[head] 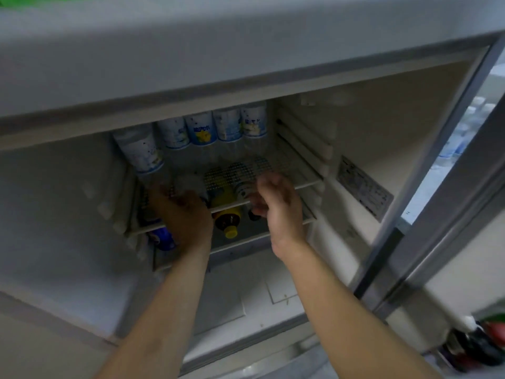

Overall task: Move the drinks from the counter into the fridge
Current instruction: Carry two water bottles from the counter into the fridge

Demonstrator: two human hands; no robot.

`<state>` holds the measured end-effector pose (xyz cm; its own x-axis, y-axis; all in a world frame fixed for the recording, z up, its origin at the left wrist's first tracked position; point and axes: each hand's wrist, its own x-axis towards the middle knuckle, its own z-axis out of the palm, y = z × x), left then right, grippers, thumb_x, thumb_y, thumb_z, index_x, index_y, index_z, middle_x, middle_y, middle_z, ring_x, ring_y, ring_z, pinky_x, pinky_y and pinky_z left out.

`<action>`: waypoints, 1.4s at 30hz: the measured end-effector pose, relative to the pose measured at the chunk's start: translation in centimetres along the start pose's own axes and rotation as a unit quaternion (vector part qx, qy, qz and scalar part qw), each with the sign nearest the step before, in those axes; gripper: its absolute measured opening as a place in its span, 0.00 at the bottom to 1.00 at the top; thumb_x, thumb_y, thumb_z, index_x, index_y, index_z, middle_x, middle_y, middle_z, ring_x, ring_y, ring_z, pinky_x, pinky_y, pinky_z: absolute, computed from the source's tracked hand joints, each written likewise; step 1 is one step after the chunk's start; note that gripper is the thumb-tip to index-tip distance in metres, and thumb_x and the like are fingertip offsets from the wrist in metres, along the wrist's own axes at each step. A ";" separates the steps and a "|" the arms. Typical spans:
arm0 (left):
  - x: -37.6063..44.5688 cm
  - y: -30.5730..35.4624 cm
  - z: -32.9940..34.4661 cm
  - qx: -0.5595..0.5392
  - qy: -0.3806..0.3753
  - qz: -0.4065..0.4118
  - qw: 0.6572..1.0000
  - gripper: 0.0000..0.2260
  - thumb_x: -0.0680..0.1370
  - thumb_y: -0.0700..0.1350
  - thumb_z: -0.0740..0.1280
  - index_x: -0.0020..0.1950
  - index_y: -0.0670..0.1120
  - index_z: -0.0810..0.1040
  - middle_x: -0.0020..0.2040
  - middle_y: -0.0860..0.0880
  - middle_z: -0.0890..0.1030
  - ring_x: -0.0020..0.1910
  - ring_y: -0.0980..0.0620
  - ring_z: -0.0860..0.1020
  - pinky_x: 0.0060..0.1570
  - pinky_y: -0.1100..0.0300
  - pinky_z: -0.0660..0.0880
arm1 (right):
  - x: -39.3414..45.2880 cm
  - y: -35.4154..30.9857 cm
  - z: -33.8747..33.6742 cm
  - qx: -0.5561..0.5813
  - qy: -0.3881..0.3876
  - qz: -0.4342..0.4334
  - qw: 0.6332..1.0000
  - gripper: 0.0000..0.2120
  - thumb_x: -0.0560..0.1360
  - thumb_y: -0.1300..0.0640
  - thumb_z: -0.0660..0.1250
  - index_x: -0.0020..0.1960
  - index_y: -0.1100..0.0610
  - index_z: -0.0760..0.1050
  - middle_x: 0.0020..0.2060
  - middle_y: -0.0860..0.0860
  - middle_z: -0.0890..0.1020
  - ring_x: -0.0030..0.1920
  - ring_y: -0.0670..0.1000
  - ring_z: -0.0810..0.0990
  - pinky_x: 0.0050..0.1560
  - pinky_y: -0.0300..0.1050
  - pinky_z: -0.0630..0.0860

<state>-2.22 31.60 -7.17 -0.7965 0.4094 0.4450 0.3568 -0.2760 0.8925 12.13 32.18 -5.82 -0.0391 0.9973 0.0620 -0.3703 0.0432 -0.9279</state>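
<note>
1. Head view: both hands reach into the open fridge (355, 127).
2. Left hand (183, 214) lies over bottles at the wire shelf (295, 187); I cannot tell its grip.
3. Right hand (276, 206), fingers loosely curled, holds nothing.
4. Water bottles (200, 128) stand in a back row, probably to leave front room; a yellow-capped bottle (228, 220) stands below.

A grey rectangular printed label (364, 190) is stuck to the inner right wall. Beyond it, further right, past the grey metal door frame (426, 203), stacked clear plastic packs (461, 138) show, blurred. Below the label, at the bottom right corner, sits a blurred cluster of dark and red items (481, 346).
</note>
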 end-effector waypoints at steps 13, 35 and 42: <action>-18.2 1.6 -6.6 -0.038 -0.263 -0.039 0.963 0.17 0.79 0.39 0.66 0.64 0.55 0.70 0.54 0.51 0.78 0.51 0.56 0.79 0.48 0.69 0.76 | -13.6 -0.2 -14.7 0.045 0.143 0.054 0.987 0.05 0.79 0.58 0.67 0.54 0.56 0.79 0.42 0.54 0.82 0.37 0.50 0.80 0.36 0.44 0.75; -48.1 -6.0 -14.2 0.247 -0.699 -0.162 0.652 0.05 0.77 0.43 0.69 0.51 0.51 0.76 0.46 0.52 0.81 0.48 0.48 0.80 0.43 0.58 0.73 | -56.0 5.8 -43.9 0.016 0.626 0.193 0.756 0.06 0.79 0.54 0.67 0.50 0.56 0.79 0.45 0.56 0.82 0.39 0.53 0.79 0.36 0.45 0.76; -48.1 -11.5 -13.0 0.408 -0.728 -0.244 0.494 0.16 0.77 0.44 0.69 0.63 0.40 0.76 0.50 0.43 0.80 0.43 0.46 0.77 0.40 0.56 0.76 | -61.1 8.2 -45.0 0.025 0.677 0.276 0.682 0.08 0.79 0.53 0.67 0.53 0.57 0.77 0.50 0.58 0.81 0.45 0.56 0.80 0.42 0.49 0.77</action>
<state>25.67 3.73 -39.82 0.0982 0.6093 -0.7869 0.8469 0.3641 0.3876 53.22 -25.79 -33.77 0.6945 0.0039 -0.7195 -0.6786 -0.3290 -0.6567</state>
